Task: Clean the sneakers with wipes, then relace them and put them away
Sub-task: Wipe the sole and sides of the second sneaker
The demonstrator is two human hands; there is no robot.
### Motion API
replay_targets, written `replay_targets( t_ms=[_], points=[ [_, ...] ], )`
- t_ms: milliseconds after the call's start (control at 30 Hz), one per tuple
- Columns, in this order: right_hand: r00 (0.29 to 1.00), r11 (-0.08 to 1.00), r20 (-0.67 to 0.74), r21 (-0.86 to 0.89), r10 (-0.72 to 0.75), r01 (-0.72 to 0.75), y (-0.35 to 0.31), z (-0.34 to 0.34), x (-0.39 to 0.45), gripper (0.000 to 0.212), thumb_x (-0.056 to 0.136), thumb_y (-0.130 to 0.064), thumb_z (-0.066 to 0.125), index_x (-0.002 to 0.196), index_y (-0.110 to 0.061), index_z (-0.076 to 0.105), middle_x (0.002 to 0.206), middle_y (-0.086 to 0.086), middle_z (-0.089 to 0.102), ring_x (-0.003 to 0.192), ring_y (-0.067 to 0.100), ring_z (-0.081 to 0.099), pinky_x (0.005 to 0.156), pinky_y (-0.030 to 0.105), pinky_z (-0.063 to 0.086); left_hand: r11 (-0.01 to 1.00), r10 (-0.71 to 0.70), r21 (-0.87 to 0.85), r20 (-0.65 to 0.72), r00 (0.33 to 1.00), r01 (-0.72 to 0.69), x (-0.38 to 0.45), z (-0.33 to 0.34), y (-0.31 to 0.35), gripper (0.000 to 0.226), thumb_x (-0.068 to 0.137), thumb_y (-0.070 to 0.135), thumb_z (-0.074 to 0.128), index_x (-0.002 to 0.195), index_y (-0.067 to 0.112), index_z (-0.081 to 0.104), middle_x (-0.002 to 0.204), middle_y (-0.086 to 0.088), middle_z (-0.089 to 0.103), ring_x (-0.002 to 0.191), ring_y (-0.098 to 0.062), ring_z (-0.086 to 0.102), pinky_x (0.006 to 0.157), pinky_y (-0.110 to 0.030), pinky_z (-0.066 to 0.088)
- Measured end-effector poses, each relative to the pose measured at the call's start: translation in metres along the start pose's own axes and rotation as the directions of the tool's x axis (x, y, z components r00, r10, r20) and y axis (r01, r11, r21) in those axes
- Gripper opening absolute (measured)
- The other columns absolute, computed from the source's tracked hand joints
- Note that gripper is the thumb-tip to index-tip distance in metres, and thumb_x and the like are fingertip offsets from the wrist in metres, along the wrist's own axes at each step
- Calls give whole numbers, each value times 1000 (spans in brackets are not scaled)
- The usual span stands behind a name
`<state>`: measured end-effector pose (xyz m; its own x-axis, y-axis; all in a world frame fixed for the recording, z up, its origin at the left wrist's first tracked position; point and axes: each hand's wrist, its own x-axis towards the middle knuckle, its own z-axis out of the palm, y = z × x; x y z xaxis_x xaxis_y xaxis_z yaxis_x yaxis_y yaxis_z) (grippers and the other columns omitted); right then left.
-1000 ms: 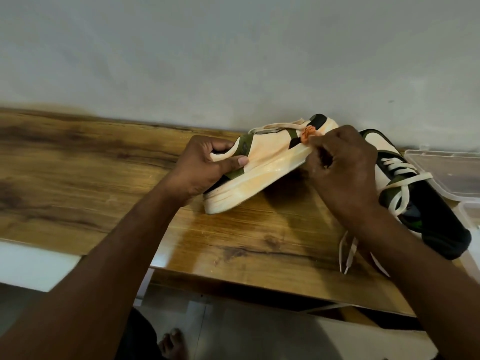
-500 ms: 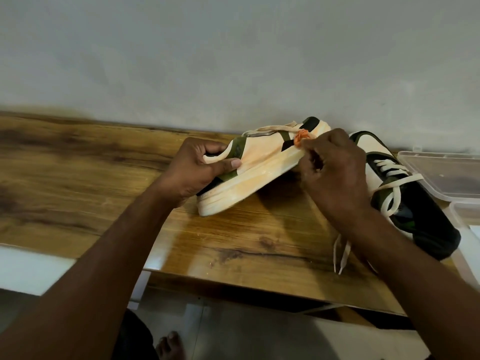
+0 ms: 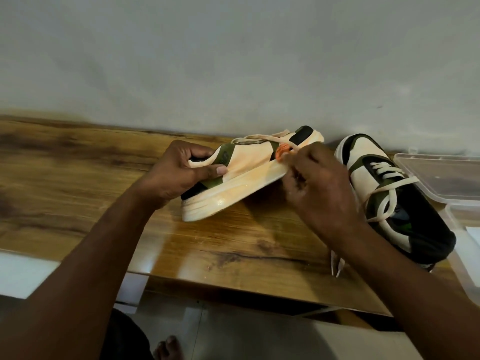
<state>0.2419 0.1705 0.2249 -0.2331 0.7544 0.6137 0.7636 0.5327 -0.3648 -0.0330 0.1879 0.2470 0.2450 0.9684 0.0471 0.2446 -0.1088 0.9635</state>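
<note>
While the cream, olive-green and black low-top sneaker [image 3: 249,172] is tilted on its heel edge over the glossy wood-grain tabletop [image 3: 78,178], toe raised toward the wall, the left hand [image 3: 179,175] grips its heel collar, thumb pressed on the side panel, and the right hand [image 3: 319,188] pinches a small crumpled orange-stained wipe [image 3: 281,152] against the upper near the toe, just above the midsole. The step in hand appears to be scrubbing the stained side wall; it is best done with short strokes along the seam between upper and sole, the heel grip resisting each push so the shoe does not pivot. The loose cream lace [image 3: 262,137] draped over the top should be kept out of the wipe's path. The second, laced sneaker [image 3: 389,193] lies on its side just beside the right wrist, touching a clear plastic lidded box [image 3: 441,178] at the tabletop's right edge.
</note>
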Motion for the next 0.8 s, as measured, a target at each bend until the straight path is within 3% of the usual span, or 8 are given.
replay_targets(
  t_ms=[133, 300, 433, 667, 800],
  points=[
    [978, 985, -116, 51, 173, -168, 17, -11, 11, 25, 89, -4, 74, 113, -7, 80, 101, 11, 70, 83, 20, 66, 78, 6, 44, 1000, 8, 13, -1, 1000, -8, -3, -7, 0, 28, 78, 21, 78, 105, 13, 79, 98, -1, 81, 85, -10, 74, 72, -22, 58],
    [998, 992, -31, 118, 54, -50, -21, 5, -4, 27, 89, -3, 75, 115, -6, 78, 106, 10, 70, 92, 19, 66, 78, 32, 59, 1000, -1, 21, -14, 1000, 2, -3, -4, 0, 28, 77, 20, 79, 104, 13, 79, 96, 1, 82, 84, -9, 74, 70, -21, 57],
    [997, 994, 46, 100, -55, 50, -27, 11, -9, 30, 87, -1, 78, 117, -2, 76, 108, 11, 67, 96, 20, 65, 79, 32, 61, 999, -4, 48, -5, 1000, 5, -4, -6, 1, 29, 79, 20, 78, 106, 11, 79, 99, -3, 81, 86, -12, 75, 73, -24, 60],
    [972, 982, -143, 59, 185, -178, 18, -9, 13, 23, 89, -3, 71, 110, -8, 80, 101, 11, 70, 84, 18, 66, 78, 28, 55, 999, -3, 53, -4, 1000, 3, -4, -5, 2, 32, 79, 19, 78, 109, 8, 79, 99, -1, 81, 85, -10, 75, 71, -21, 57],
    [983, 986, -105, 79, 153, -145, 12, -8, 11, 22, 89, -2, 72, 109, -7, 79, 100, 9, 70, 82, 16, 65, 74, 27, 55, 995, 31, 93, -67, 997, -25, -3, -7, 0, 20, 83, 16, 80, 102, 10, 81, 93, -1, 81, 80, -10, 71, 67, -22, 54]
  ],
)
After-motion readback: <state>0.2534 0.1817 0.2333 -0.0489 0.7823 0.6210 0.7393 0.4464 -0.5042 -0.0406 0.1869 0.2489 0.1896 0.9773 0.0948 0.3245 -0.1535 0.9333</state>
